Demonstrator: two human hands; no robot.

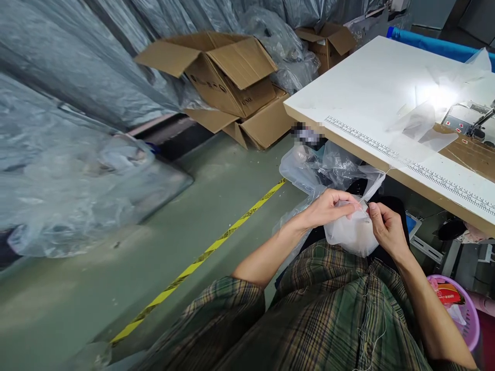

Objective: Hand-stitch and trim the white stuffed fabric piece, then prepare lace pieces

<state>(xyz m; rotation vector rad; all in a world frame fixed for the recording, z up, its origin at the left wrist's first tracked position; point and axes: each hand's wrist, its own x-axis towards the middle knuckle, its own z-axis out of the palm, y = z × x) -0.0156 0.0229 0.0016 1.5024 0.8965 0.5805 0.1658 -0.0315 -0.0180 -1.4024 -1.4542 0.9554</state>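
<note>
A bunched piece of sheer white fabric [348, 234] lies over my lap, with a strip of it reaching up to the table edge. My left hand [334, 207] is closed on the fabric, its thumb and fingers pinching it near the top. Just right of it, my right hand [390, 229] pinches a small dark metal tool [366, 203], its tip close to the left fingers. The tool's kind is too small to make out. More sheer material [328, 165] hangs below the table edge.
The white table [348, 93] has a printed ruler along its edge and a lit sewing machine [464, 121] at right. Cardboard boxes [232, 87] and plastic-wrapped goods [85, 180] stand at left. A pink basket [469, 314] is at lower right; yellow tape [201, 262] crosses the floor.
</note>
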